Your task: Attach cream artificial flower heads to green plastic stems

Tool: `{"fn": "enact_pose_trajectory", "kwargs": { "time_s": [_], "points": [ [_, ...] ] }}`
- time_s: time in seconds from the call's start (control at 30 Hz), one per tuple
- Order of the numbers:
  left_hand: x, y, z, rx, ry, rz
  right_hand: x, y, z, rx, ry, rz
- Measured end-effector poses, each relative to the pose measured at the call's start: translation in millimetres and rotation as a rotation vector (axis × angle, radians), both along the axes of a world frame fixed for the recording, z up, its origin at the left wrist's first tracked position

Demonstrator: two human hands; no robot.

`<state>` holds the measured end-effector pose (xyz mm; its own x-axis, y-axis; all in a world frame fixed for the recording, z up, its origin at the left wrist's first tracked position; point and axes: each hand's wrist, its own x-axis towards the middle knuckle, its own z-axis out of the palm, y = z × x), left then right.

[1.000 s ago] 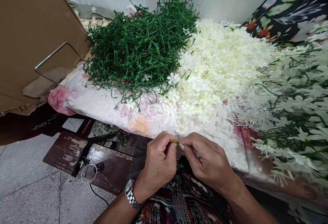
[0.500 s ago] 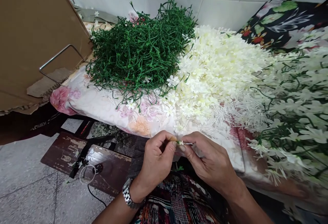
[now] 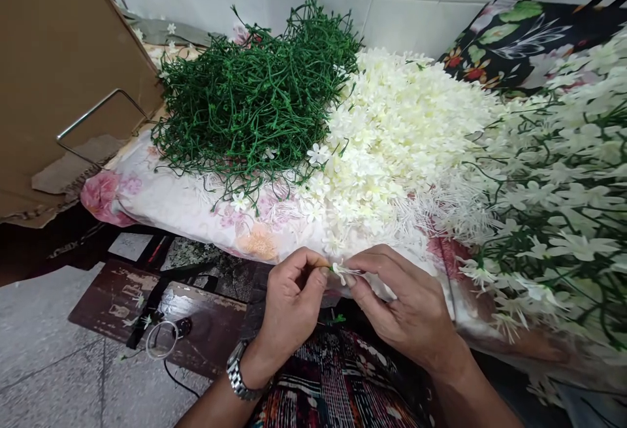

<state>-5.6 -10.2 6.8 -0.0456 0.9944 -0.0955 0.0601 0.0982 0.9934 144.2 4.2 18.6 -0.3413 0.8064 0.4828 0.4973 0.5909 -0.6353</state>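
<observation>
Close together above my lap, my left hand (image 3: pixel 294 294) and my right hand (image 3: pixel 404 307) face each other. The left thumb and forefinger pinch a green plastic stem, mostly hidden by the fingers; a green tip (image 3: pixel 337 318) shows below the hands. Between the fingertips a small white artificial flower (image 3: pixel 339 272) with thin white threads sits at the stem's end. My right thumb and forefinger are closed on the threads. Beyond lie a heap of green stems (image 3: pixel 245 101), a pile of cream-white petals (image 3: pixel 396 127) and loose white stamen threads (image 3: pixel 441 209).
Finished-looking white flower sprays (image 3: pixel 563 219) are massed on the right. A floral cloth (image 3: pixel 181 209) covers the surface. At left stand a cardboard box (image 3: pixel 59 42) and a brown wooden bench (image 3: pixel 210 330) with a clear ring (image 3: pixel 162 340). A floral bag (image 3: pixel 509 42) leans at the back.
White petals and spread threads now show between my fingertips, where a thin bundle showed before. My right fingers have opened slightly around it. The view has shifted a little to the right.
</observation>
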Motion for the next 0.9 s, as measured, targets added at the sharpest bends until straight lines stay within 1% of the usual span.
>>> {"fn": "enact_pose_trajectory", "kwargs": {
  "time_s": [0.17, 0.37, 0.6, 0.9],
  "points": [
    [0, 0, 0.1, 0.016, 0.003, -0.009, 4, 0, 1.1, -0.06, 0.091, -0.014],
    [2, 0, -0.4, 0.087, 0.082, -0.043, 0, 1, -3.4, -0.015, 0.033, 0.04],
    [5, 0, -4.3, 0.129, 0.189, -0.052, 0, 2, -9.2, 0.014, -0.011, 0.016],
    [9, 4, -10.1, 0.147, 0.214, -0.052, -1, 6, -21.3, 0.036, -0.012, -0.021]
  ]
}}
